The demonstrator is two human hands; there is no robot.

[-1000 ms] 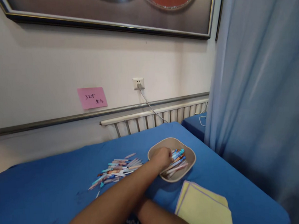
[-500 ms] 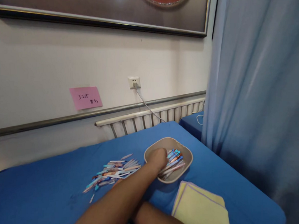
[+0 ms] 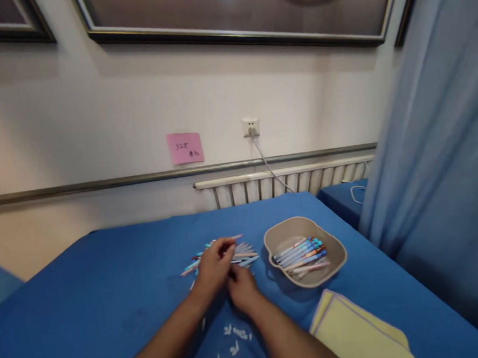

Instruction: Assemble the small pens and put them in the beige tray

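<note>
My left hand point(image 3: 214, 264) is over a pile of pens point(image 3: 245, 252) on the blue sheet, its fingers bent inward towards the thumb; what they hold, if anything, does not show. Close beside it, lower and to the right, my right hand point(image 3: 243, 288) is closed, its fingertips mostly hidden. The pile mixes blue, pink, white and brown pen parts. To the right stands a beige bowl point(image 3: 273, 236), where several assembled-looking pens point(image 3: 304, 253) lie side by side. Small white pieces point(image 3: 234, 348) are scattered on the sheet between my forearms.
A folded yellow cloth point(image 3: 357, 331) with a purple edge lies right of my right forearm. Behind the blue-covered bed point(image 3: 127, 272) are a white rail point(image 3: 243, 179), a wall socket point(image 3: 251, 127) with a plugged-in cord, and a pink note point(image 3: 185, 148). A blue curtain point(image 3: 436, 161) hangs at the right.
My left hand has left the bowl and moved left to the pile, next to my right hand. The view has turned left, and my forearms are no longer crossed.
</note>
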